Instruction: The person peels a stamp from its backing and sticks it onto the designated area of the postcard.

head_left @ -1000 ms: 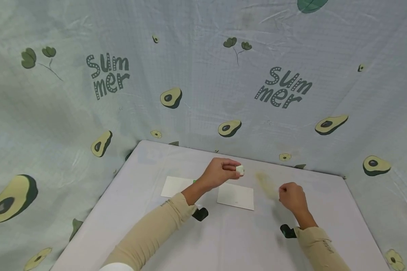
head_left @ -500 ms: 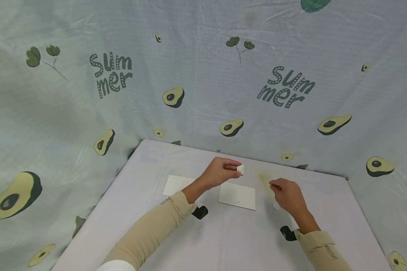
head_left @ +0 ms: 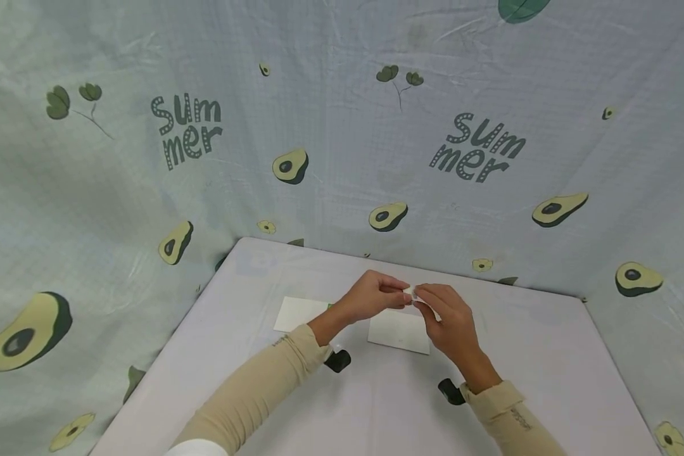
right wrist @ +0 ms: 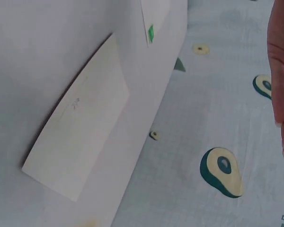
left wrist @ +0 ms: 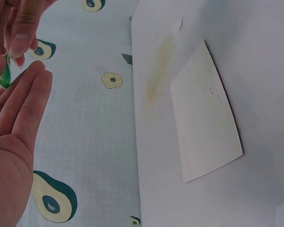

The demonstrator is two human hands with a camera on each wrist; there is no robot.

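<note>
Both hands meet above the far part of the table in the head view. My left hand (head_left: 373, 296) pinches a small, thin white-and-green piece (left wrist: 5, 73), which looks like a sticker, near its thumb tip. The other left fingers extend beside it. Right at the same piece, the fingertips of my right hand (head_left: 447, 316) pinch at its edge. Only part of that hand (right wrist: 281, 85) enters the right wrist view, and the piece is out of sight there. Below the hands lies a white card (head_left: 398, 332) with faint print.
A second white card (head_left: 299, 312) lies to the left, bearing a small green mark (right wrist: 151, 33). A small white scrap (left wrist: 178, 23) and a yellowish stain (left wrist: 160, 71) are on the white table (head_left: 370, 405). An avocado-patterned cloth (head_left: 330, 126) hangs behind the table.
My right hand has moved left and up from the right side of the table to the piece in my left hand. The left hand has stayed nearly still.
</note>
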